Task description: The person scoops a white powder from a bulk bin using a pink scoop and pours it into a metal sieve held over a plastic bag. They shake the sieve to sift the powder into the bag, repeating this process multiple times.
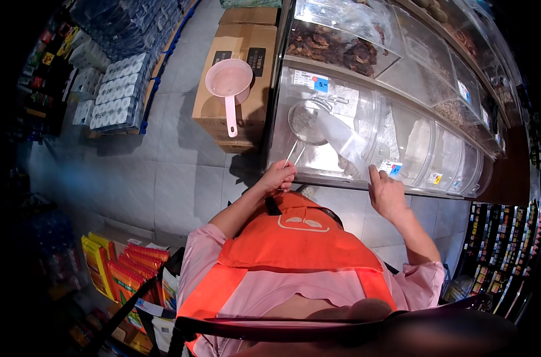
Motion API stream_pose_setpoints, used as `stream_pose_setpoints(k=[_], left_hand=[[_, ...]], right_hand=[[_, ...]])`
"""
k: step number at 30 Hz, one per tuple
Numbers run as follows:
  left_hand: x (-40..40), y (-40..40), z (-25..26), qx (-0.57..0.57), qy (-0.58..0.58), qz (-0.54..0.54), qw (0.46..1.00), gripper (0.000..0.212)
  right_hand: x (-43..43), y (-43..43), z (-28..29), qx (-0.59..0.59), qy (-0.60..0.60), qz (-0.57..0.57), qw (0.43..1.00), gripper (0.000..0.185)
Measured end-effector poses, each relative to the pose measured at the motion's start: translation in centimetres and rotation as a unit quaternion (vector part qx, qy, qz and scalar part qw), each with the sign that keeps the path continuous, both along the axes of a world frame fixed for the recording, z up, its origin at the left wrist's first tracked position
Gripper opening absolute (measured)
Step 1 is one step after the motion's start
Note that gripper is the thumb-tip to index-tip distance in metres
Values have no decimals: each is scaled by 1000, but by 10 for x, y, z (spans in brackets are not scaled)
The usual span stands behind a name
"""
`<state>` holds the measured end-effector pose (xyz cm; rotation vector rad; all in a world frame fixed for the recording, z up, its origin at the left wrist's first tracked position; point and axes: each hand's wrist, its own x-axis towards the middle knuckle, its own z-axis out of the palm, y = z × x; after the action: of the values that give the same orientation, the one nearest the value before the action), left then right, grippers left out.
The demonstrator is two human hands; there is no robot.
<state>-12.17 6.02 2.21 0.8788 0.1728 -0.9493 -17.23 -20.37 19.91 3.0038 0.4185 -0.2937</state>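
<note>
My left hand grips the wire handle of a round metal mesh strainer, held over a clear bulk bin at the front of the display. Whitish material shows in the strainer's bowl. Fingers of my right hand close on the near end of a translucent whitish plastic piece, which looks like a scoop or a bag. Its far end overlaps the strainer's right side; whether they touch, I cannot tell. White powder shows in the neighbouring bin.
A pink plastic dipper sits on a cardboard carton left of the bins. Price labels stand on the bins. Dark dried food fills a bin behind. Toilet-roll packs are stacked at left; red packets stand lower left.
</note>
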Motion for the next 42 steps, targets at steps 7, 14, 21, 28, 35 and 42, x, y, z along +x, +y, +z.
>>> stream_pose_setpoints(k=[7,14,21,28,35,42], left_hand=[[32,-22,-17,19,-42,59,997,19],[68,-58,-23,58,-52,96,992,18],[86,-83,-14,92,-53,84,991,20],[85,-105,4,118,-59,86,987,23],[90,-104,-2,107,-44,124,986,20],[97,-100,-7,105,-64,129,984,17]], right_hand=[[-23,-27,-80,233,31,-189,954,37],[7,-27,-139,305,53,-251,917,27],[26,-38,-165,346,51,-234,907,30],[31,-45,-166,368,106,-231,894,31],[44,-48,-178,384,122,-232,885,31],[59,-49,-192,385,117,-249,881,34]])
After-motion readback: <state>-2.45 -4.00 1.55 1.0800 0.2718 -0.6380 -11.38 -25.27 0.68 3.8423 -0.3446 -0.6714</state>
